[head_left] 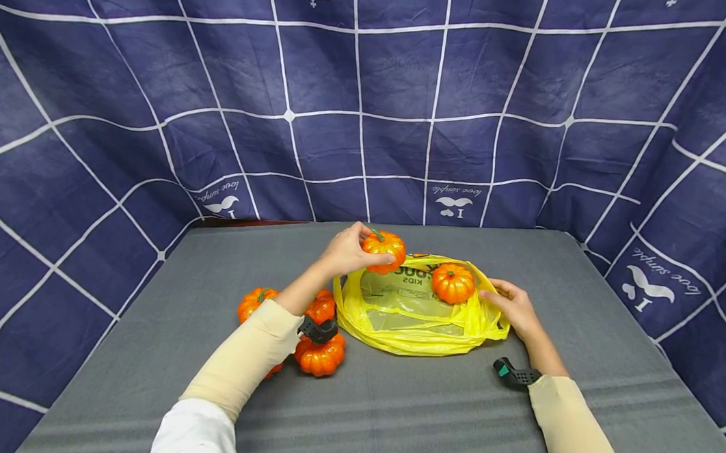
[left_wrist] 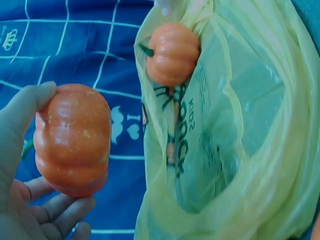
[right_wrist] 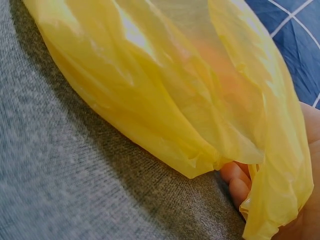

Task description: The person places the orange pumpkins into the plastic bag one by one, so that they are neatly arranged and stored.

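Observation:
A small orange toy pumpkin (head_left: pixel 388 251) with a green stem is in my left hand (head_left: pixel 344 251), gripped between thumb and fingers above the left rim of a yellow plastic bag (head_left: pixel 394 341). In the left wrist view, this pumpkin (left_wrist: pixel 75 140) is beside the bag's wide mouth, apart from the plastic. A second pumpkin (head_left: pixel 453 283) sits within the bag's opening, towards its right end. My right hand (head_left: pixel 515 308) pinches the bag's right edge. Bunched plastic (right_wrist: pixel 280 185) hides part of that hand in the right wrist view.
Several more pumpkins (head_left: pixel 321 354) lie on the grey tabletop (head_left: pixel 415 414) left of the bag, partly covered by my left forearm. A blue curtain with white lines (head_left: pixel 392 146) hangs behind the table and along both sides.

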Demonstrator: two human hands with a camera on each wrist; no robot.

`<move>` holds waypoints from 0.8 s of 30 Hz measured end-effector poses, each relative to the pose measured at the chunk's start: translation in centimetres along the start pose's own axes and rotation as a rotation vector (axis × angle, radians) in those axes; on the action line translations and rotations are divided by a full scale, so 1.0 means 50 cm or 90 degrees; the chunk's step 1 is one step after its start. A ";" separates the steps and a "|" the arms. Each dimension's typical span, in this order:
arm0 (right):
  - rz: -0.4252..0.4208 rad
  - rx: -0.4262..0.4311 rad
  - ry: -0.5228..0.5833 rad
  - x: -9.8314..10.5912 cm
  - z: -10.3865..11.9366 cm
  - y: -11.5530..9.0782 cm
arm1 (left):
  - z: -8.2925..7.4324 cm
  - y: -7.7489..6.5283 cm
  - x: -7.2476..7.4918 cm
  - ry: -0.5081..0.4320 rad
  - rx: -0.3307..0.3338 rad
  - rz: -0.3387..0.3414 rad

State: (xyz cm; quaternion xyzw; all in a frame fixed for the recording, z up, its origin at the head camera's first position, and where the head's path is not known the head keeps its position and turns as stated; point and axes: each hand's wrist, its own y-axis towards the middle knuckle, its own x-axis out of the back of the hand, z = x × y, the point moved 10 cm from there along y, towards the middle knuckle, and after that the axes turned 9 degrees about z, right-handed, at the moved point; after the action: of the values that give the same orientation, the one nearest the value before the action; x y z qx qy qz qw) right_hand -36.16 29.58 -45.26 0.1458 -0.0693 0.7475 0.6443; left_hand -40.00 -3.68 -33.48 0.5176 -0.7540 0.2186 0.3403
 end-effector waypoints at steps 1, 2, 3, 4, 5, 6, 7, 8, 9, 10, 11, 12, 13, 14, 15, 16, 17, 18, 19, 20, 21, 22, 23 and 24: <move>0.000 -0.001 0.000 0.000 -0.001 0.000 | -0.002 0.002 -0.004 0.003 0.005 0.000; 0.000 -0.002 -0.004 0.001 -0.001 0.001 | -0.005 0.004 -0.008 0.009 0.011 -0.001; 0.000 -0.002 -0.003 0.001 -0.002 0.001 | -0.007 0.006 -0.012 0.010 0.016 -0.003; 0.001 -0.001 -0.003 0.000 -0.002 0.002 | -0.008 0.008 -0.016 0.014 0.025 -0.005; 0.001 0.000 -0.001 0.000 -0.002 0.003 | -0.010 0.010 -0.020 0.018 0.033 -0.006; 0.001 0.000 0.000 0.000 -0.002 0.003 | -0.011 0.012 -0.024 0.022 0.041 -0.008; 0.001 -0.001 -0.002 0.001 -0.003 0.003 | -0.012 0.014 -0.028 0.025 0.048 -0.007; 0.000 -0.002 -0.003 0.001 -0.002 0.003 | -0.012 0.016 -0.033 0.030 0.056 -0.006; 0.001 -0.002 -0.004 0.001 -0.002 0.002 | -0.012 0.019 -0.038 0.034 0.065 -0.005; 0.002 -0.002 -0.005 0.001 -0.001 0.002 | -0.012 0.020 -0.042 0.038 0.078 -0.005; 0.002 -0.001 -0.004 0.001 0.000 0.001 | -0.012 0.021 -0.045 0.043 0.092 -0.005; 0.001 0.000 -0.003 0.002 0.001 0.001 | -0.012 0.021 -0.049 0.048 0.107 -0.005; 0.001 0.001 0.000 0.002 0.002 0.000 | -0.012 0.022 -0.052 0.054 0.123 -0.006; 0.001 0.002 0.003 0.002 0.003 0.000 | -0.013 0.022 -0.054 0.061 0.139 -0.007; 0.003 0.004 0.004 0.002 0.004 0.000 | -0.015 0.023 -0.057 0.068 0.154 -0.008; 0.002 0.005 0.007 0.003 0.005 0.000 | -0.017 0.022 -0.061 0.075 0.168 -0.009; 0.002 0.006 0.009 0.003 0.005 0.000 | -0.019 0.023 -0.065 0.084 0.180 -0.007; 0.001 0.005 0.011 0.003 0.005 0.000 | -0.020 0.024 -0.070 0.091 0.191 -0.005; 0.003 0.007 0.012 0.002 0.005 0.000 | -0.022 0.025 -0.077 0.099 0.199 -0.001; 0.003 0.006 0.012 0.002 0.004 0.000 | -0.023 0.026 -0.084 0.105 0.205 0.006; 0.004 0.006 0.011 0.001 0.004 0.001 | -0.023 0.027 -0.091 0.109 0.211 0.012; 0.001 0.004 0.012 0.002 0.003 0.001 | -0.023 0.028 -0.099 0.112 0.215 0.019; 0.003 0.004 0.008 0.001 0.004 0.001 | -0.023 0.029 -0.107 0.112 0.217 0.025; 0.000 0.002 0.009 0.001 0.003 0.001 | -0.022 0.029 -0.115 0.111 0.219 0.030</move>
State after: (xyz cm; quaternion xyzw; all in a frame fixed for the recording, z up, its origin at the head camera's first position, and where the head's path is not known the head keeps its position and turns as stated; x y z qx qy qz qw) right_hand -36.20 29.57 -45.12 0.1420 -0.0636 0.7485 0.6446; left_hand -39.70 1.24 -36.95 0.5292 -0.6853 0.3961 0.3057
